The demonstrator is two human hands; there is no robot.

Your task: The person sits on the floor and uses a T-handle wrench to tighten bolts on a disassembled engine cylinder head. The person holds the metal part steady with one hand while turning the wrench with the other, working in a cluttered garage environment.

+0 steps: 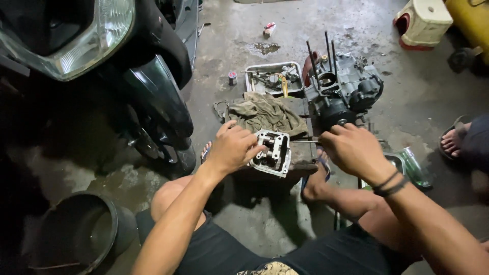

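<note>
Head view shows my left hand [232,147] with its grip closed on the metal cylinder head [272,153], resting on a block [300,158] beside the rag [265,113], while my right hand [352,148] grips a thin tool [304,142] reaching toward it.

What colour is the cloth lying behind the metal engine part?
The cloth is olive-brown and looks dirty; the head view shows it.

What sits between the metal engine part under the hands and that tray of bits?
In the head view, a crumpled olive rag lies between the cylinder head and the parts tray.
</note>
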